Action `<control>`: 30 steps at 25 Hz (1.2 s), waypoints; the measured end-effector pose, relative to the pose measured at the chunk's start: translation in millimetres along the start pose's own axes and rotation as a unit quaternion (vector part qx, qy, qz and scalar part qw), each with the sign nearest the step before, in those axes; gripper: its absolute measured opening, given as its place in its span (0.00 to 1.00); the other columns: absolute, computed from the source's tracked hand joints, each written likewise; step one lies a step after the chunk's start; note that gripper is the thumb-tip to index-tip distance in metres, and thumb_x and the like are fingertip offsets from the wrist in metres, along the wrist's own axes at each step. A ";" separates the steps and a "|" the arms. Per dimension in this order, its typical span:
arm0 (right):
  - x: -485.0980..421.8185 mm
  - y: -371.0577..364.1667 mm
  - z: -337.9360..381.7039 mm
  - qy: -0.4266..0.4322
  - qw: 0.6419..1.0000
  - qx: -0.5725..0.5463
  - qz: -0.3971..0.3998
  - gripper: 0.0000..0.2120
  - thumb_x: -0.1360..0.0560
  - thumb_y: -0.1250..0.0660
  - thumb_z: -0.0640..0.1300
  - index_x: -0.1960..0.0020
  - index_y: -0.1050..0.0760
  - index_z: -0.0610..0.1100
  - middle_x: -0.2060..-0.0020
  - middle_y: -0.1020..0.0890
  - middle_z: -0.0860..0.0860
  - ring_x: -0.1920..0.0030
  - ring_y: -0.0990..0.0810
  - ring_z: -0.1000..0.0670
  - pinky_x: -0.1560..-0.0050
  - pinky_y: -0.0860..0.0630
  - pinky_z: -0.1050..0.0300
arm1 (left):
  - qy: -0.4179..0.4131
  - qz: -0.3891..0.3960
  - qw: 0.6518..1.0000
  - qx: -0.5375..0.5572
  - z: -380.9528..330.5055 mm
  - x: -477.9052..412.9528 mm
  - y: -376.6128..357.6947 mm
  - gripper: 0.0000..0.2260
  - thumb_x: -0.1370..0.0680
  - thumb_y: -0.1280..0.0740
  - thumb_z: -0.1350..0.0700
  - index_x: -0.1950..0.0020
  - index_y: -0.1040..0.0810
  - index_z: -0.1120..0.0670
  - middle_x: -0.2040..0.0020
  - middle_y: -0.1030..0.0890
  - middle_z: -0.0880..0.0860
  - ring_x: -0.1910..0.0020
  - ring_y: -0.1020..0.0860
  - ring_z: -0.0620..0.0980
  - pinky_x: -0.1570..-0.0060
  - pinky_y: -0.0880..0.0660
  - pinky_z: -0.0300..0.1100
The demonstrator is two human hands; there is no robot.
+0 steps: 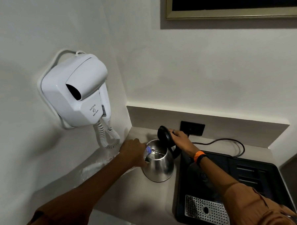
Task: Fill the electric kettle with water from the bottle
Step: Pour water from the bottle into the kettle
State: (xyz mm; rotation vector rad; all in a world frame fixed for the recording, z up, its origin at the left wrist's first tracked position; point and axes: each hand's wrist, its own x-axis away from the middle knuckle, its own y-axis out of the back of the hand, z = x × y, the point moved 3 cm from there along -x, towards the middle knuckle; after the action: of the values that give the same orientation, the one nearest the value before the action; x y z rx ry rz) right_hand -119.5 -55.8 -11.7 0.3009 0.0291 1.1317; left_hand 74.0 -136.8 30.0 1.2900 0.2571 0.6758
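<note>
A stainless steel electric kettle (160, 165) stands on the beige counter (131, 195) with its black lid (164, 135) tipped up. My left hand (133, 152) grips a clear plastic water bottle (147, 150) tilted over the kettle's mouth, its neck at the rim, and water runs into the kettle. Most of the bottle is hidden behind my hand and forearm. My right hand (180, 138) rests on the kettle's handle by the lid hinge and holds the lid up.
A white wall-hung hair dryer (78, 92) with a coiled cord (107, 137) hangs at the left, close to the bottle. A black tray (250, 174) with a metal drip grid (207, 210) lies to the right. A wall socket (192, 128) and a black cable (228, 140) sit behind.
</note>
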 end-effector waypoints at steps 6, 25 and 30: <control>-0.1 0.2 -1.0 -0.011 1.000 0.002 0.004 0.19 0.18 0.39 0.51 0.64 0.18 0.61 0.70 0.16 0.62 0.65 0.19 0.63 0.63 0.23 0.70 | 0.010 0.037 0.998 -0.040 -16.3 -2.6 9.1 0.27 0.28 0.30 0.37 0.37 0.23 0.53 0.42 0.19 0.56 0.44 0.19 0.56 0.47 0.25 0.46; -0.1 8.4 -10.4 0.009 0.996 0.093 -0.010 0.23 0.18 0.40 0.55 0.25 0.32 0.52 0.26 0.27 0.47 0.33 0.24 0.46 0.30 0.31 0.50 | 0.021 0.021 0.999 -0.013 -7.1 1.3 6.9 0.31 0.30 0.31 0.33 0.36 0.24 0.52 0.43 0.19 0.56 0.45 0.19 0.55 0.47 0.24 0.47; -1.9 3.9 -15.1 0.006 0.999 0.051 -0.007 0.21 0.19 0.39 0.53 0.27 0.29 0.51 0.28 0.25 0.47 0.29 0.27 0.47 0.28 0.31 0.49 | 0.029 -0.013 0.999 0.007 -2.6 2.2 5.4 0.30 0.31 0.30 0.33 0.38 0.24 0.52 0.44 0.19 0.56 0.46 0.19 0.56 0.47 0.23 0.48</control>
State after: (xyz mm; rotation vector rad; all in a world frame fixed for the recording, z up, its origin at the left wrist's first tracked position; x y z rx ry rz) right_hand -126.5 -52.6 -25.4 0.3838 0.1001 1.1193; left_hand 72.7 -132.7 34.8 1.2797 0.3263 0.6907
